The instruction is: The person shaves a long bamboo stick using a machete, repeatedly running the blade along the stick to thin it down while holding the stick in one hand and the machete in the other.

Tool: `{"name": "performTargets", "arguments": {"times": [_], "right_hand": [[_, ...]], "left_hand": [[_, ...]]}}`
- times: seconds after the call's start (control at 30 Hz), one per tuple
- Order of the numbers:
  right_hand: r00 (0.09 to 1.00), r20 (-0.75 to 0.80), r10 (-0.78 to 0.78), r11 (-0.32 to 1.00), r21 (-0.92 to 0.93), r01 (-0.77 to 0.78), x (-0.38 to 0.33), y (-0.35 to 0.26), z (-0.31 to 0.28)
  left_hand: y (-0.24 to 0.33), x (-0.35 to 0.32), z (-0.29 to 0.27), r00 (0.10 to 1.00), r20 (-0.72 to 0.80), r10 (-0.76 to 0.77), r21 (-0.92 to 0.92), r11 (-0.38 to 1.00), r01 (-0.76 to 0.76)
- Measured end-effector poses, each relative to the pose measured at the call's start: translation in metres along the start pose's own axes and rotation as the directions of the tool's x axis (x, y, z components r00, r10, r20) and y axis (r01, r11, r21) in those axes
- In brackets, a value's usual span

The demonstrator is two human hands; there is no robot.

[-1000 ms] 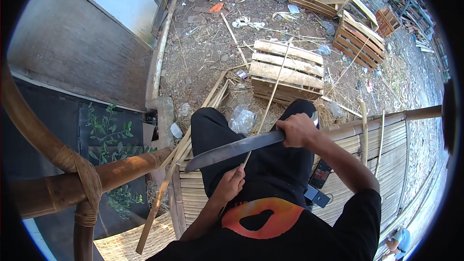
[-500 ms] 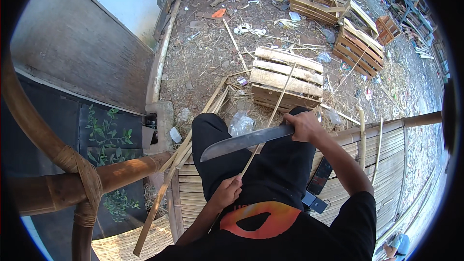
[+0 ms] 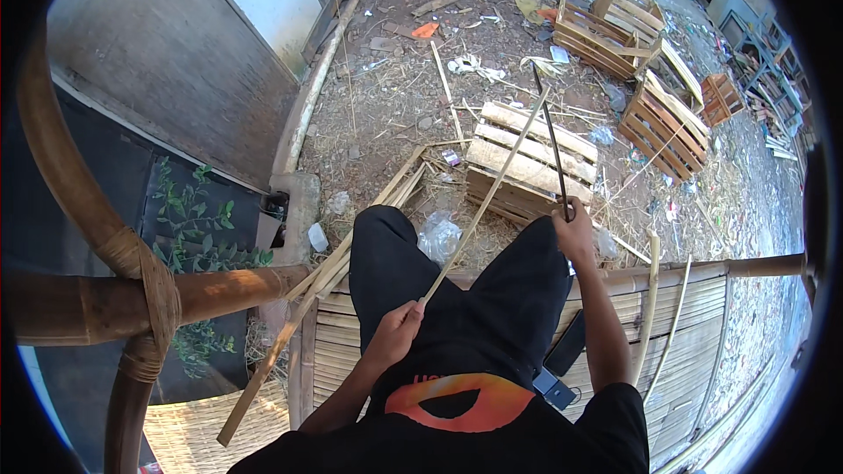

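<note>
In my left hand (image 3: 395, 333), closed over my lap, is the near end of a thin bamboo strip (image 3: 479, 215), which slants up and away to the right. My right hand (image 3: 573, 233), above my right knee, grips the handle of a machete (image 3: 553, 140). Its blade points away from me and shows nearly edge-on as a dark narrow line. The blade's far part passes close to the strip's far tip; whether they touch, I cannot tell. Beyond my knees sits a slatted wooden crate (image 3: 533, 154), partly behind the strip and the blade.
Long bamboo strips (image 3: 351, 250) lean beside my left leg. A thick bamboo rail (image 3: 237, 291) stands at the left. On the slatted bamboo bench (image 3: 676, 342) lie a phone (image 3: 569, 342) and a small dark box (image 3: 555, 389). More crates (image 3: 665, 127) and litter cover the ground ahead.
The machete has swung from lying across the strip above my lap to pointing away, edge-on, near the strip's far end. My view has shifted slightly. The left hand keeps hold of the strip.
</note>
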State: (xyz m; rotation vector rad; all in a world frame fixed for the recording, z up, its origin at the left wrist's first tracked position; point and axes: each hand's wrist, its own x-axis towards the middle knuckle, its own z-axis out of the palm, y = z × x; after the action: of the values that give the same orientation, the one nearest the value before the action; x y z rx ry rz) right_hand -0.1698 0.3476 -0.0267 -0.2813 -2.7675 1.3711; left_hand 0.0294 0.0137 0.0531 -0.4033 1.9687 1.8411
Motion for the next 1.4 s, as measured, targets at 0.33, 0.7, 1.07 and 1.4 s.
{"name": "performTargets", "arguments": {"times": [0.33, 0.7, 1.07, 1.4], "right_hand": [[0.982, 0.178, 0.065, 0.867, 0.478, -0.144, -0.056, -0.064, 0.028], [0.948, 0.217, -0.233, 0.972, 0.07, 0.222, -0.082, -0.114, -0.005], [0.706, 0.495, -0.507, 0.702, -0.238, 0.671, -0.092, -0.128, 0.018], [0.785, 0.549, -0.286, 0.807, -0.304, 0.507, -0.073, -0.116, 0.01]], "left_hand": [[0.018, -0.008, 0.003, 0.963, -0.169, 0.21, 0.085, 0.977, -0.198], [0.036, 0.011, -0.002, 0.993, -0.082, 0.087, -0.124, 0.988, -0.096], [0.037, 0.01, 0.006, 0.991, 0.131, 0.014, -0.381, 0.924, 0.037], [0.026, -0.01, 0.01, 0.937, 0.332, -0.107, -0.484, 0.834, 0.267]]}}
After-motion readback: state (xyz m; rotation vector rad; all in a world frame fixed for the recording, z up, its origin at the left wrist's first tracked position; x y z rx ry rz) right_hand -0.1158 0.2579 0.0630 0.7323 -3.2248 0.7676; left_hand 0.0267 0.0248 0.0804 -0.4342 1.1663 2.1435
